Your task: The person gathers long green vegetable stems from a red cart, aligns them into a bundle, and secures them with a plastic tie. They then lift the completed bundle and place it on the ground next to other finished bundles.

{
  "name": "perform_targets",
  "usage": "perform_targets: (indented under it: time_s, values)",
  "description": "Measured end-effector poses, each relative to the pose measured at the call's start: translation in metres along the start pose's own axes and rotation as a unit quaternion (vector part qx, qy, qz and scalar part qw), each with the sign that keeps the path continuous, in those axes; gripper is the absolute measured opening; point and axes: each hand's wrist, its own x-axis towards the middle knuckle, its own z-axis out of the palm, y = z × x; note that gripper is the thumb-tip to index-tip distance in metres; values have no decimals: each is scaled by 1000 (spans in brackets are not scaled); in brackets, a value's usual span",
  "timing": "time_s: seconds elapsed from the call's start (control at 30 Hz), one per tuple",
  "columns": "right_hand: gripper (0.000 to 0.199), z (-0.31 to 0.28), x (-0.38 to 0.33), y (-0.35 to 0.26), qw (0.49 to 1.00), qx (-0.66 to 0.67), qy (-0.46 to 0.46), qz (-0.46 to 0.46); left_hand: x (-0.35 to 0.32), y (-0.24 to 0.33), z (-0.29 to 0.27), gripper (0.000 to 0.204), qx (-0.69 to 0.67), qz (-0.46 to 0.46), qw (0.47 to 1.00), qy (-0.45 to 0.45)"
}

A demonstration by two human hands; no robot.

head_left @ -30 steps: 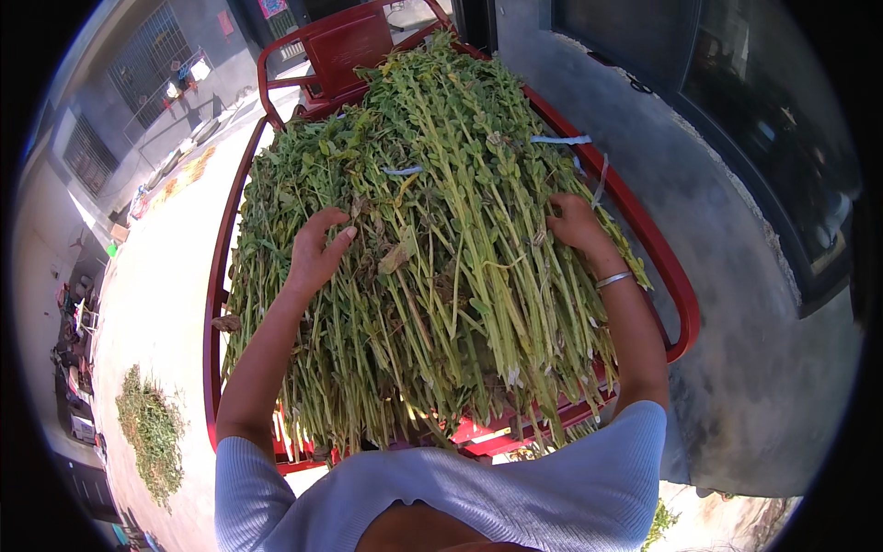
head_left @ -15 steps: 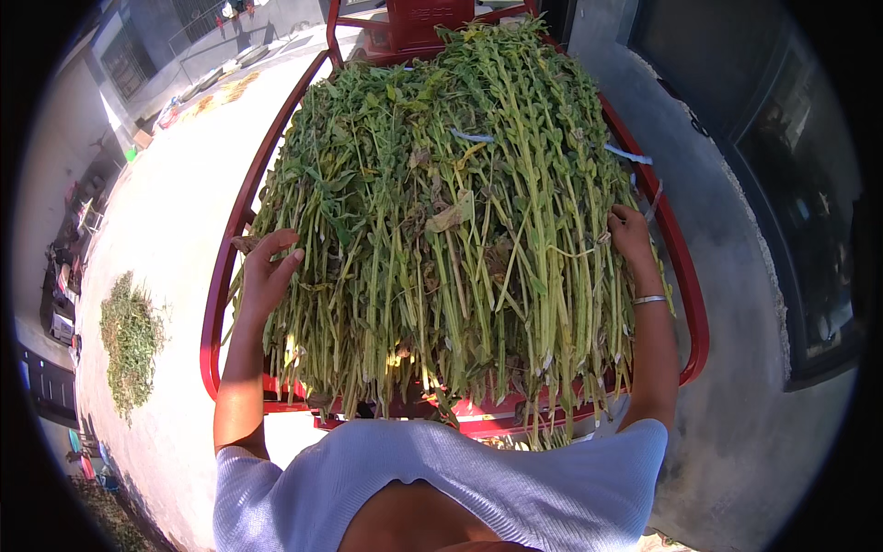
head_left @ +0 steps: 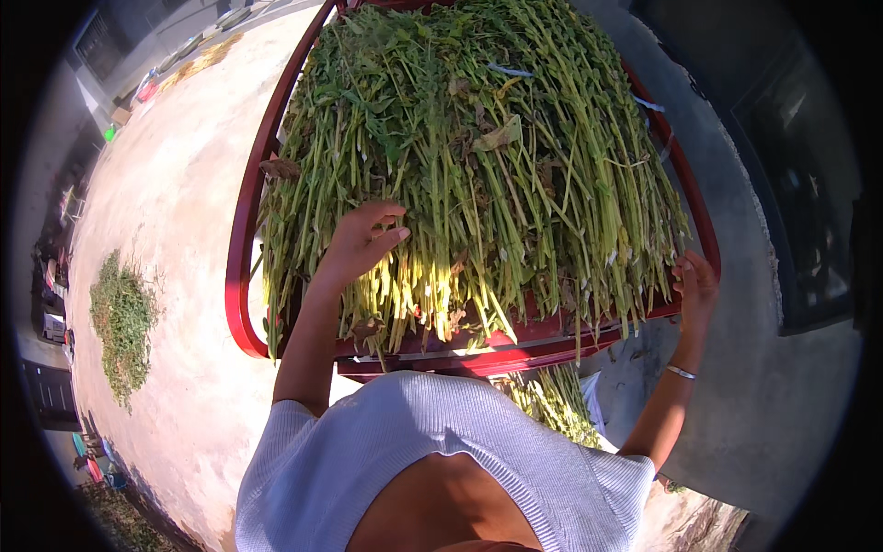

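A thick pile of cut green stalks (head_left: 441, 166), leafy at the far end and with bare stem ends toward me, fills the bed of a red metal cart (head_left: 241, 294). Over the near left part of the pile is my left hand (head_left: 363, 244), thumb and fingers apart, with nothing in it. At the pile's near right corner, close to the red rail, my right hand (head_left: 696, 281) has its fingers loosely bent beside the stem ends. Whether its fingertips touch a stalk is hard to make out; I see nothing held in it.
More stalks (head_left: 556, 405) lie below the cart's near edge. A smaller green heap (head_left: 124, 327) rests on the pale concrete at left. A grey wall with a dark window (head_left: 796, 184) runs along the right. Pale strips, such as one blue-white strip (head_left: 648, 104), show among the stalks.
My left hand has moved right from the pile's left side to over its near part. My right hand has come nearer and further right. The view has shifted, so the cart sits higher.
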Motion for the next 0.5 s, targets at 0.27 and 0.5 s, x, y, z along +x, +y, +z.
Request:
perform_targets:
  time_s: [0.27, 0.5]
  values:
    - [22, -54, -297, 45, 947, 65, 136, 284, -40, -34, 51, 47, 141, 109, 975, -136]
    - [21, -87, -474, 39, 821, 135, 412, 372, -52, -23, 64, 48, 178, 70, 969, -157]
